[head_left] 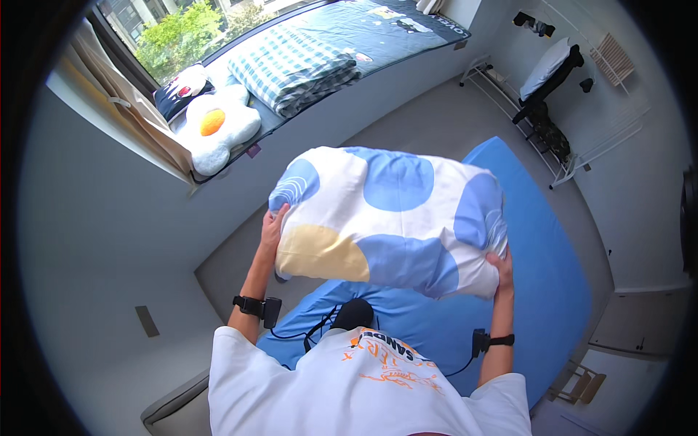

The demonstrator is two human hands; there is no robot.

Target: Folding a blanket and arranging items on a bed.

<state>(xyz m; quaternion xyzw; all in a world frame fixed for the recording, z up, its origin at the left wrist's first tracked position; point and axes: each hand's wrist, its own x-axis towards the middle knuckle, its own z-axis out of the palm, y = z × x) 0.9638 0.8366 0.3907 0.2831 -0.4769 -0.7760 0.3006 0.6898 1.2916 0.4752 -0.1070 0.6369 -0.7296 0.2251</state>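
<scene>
Between my two hands is a plump pillow [389, 218], white with large blue and yellow rounded patches. My left hand [274, 227] grips its left end, and most of those fingers are hidden. At the lower right corner, my right hand [500, 270] is closed on the pillow, its thumb on the near side and the other fingers out of sight. The pillow is held up in front of me, over the bed's blue sheet [552, 269], and covers part of it.
A window ledge at the upper left bears a folded checked quilt [294, 69] and a fried-egg cushion [216, 127]. A white metal rack [563, 171] with dark clothes stands at the upper right. A beige curtain [127, 102] hangs beside the window.
</scene>
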